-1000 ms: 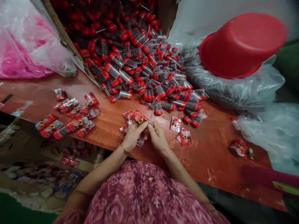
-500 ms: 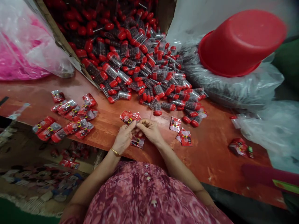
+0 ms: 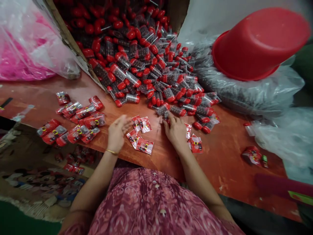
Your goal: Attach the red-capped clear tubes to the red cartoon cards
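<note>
Firstly, red packs (image 3: 78, 133), left on tabletop (image 3: 117, 109). Left hand (image 3: 116, 133): grip slack, spread, apparently empty. Between hands: flat printed packets (image 3: 144, 145). Right hand (image 3: 175, 131): grip curled at near edge of red-capped tubes (image 3: 138, 63); hold unclear. Step, seemingly: tube pick-up; calls for singling one out.

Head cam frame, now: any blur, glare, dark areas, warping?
Head view: left hand smeared, likely motion blur. Head view: glints on red-capped tubes and clear plastic bag. Head view: murky deep inside the cardboard box. Head view: red bucket looks stretched, probably lens distortion.
</note>
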`<state>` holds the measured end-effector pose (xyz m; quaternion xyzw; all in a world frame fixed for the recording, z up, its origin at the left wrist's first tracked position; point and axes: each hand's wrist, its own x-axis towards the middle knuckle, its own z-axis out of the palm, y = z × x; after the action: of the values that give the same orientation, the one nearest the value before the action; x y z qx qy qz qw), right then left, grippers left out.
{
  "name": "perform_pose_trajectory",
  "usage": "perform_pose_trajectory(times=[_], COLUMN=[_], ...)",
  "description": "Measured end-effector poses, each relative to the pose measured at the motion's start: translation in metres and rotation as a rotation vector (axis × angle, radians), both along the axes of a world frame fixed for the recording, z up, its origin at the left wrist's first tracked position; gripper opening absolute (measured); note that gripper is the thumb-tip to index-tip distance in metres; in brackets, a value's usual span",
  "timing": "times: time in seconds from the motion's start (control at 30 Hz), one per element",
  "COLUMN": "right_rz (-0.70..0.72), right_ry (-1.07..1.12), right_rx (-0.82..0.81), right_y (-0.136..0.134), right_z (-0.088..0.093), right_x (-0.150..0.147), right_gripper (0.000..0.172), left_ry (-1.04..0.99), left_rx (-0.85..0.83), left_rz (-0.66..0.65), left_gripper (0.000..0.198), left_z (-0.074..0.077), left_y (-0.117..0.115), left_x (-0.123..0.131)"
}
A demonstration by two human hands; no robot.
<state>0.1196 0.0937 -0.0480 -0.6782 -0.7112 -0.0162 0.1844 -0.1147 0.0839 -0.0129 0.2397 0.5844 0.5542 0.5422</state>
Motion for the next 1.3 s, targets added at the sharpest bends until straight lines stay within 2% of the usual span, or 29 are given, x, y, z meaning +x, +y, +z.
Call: perform_pose_trajectory(times=[0.1,0.17,0.27,0.33,0.47,0.57,0.67,0.77,0.83,0.9,1.0,1.07,1.17,1.23,1.3], right_rz=[-0.065,-0.082,-0.059,-0.04,0.05,0.127,0.134,0.116,0.081,0.044,0.026,0.048,0.091,0.086,0.069], right_ry=[-0.037,-0.037,0.028,0.097,0.318,0.676,1.097,1.298,1.302,1.277,1.25,1.215,1.083,0.999,0.988], right_rx=[-0.005,-0.001,0.029,0.06,0.09,-0.013,-0.161,-0.185,-0.13,-0.073,-0.046,-0.053,0.023,0.103,0.115], right_y=[-0.023,-0.034,-0.041,-0.042,-0.04,-0.036,-0.031,-0.026,-0.025,-0.027,-0.031,-0.034,-0.036,-0.036,-0.038], right_z=[0.002,0.006,0.011,0.013,0.017,0.018,0.019,0.022,0.025,0.026,0.023,0.019,0.017,0.018,0.02], right_x=[-0.003,-0.004,-0.006,-0.009,-0.023,-0.038,-0.054,-0.063,-0.064,-0.062,-0.06,-0.058,-0.053,-0.049,-0.048], right_gripper=[0.036,0.036,0.033,0.031,0.025,0.025,0.028,0.025,0.024,0.022,0.02,0.022,0.021,0.02,0.02], left_ry=[0.597,0.901,1.107,1.146,1.084,0.977,0.87,0.764,0.689,0.588,0.371,0.275,0.275,0.28,0.215], left_rx=[0.211,0.298,0.307,0.311,0.298,0.306,0.354,0.383,0.354,0.255,0.109,0.111,0.159,0.127,0.036], left_rz=[-0.317,-0.47,-0.572,-0.562,-0.491,-0.408,-0.392,-0.379,-0.331,-0.318,-0.419,-0.442,-0.344,-0.304,-0.364], left_gripper=[0.031,0.024,0.012,0.011,0.014,0.019,0.021,0.02,0.026,0.03,0.034,0.033,0.029,0.031,0.037], left_z=[-0.006,-0.011,-0.02,-0.025,-0.023,-0.011,0.0,0.004,0.004,0.003,0.003,0.003,0.001,0.0,0.001], left_y=[-0.001,0.004,0.014,0.018,0.017,0.011,0.004,-0.004,-0.01,-0.015,-0.02,-0.019,-0.016,-0.015,-0.017], left_x=[0.025,0.033,0.035,0.035,0.034,0.035,0.039,0.043,0.043,0.043,0.046,0.05,0.053,0.052,0.052])
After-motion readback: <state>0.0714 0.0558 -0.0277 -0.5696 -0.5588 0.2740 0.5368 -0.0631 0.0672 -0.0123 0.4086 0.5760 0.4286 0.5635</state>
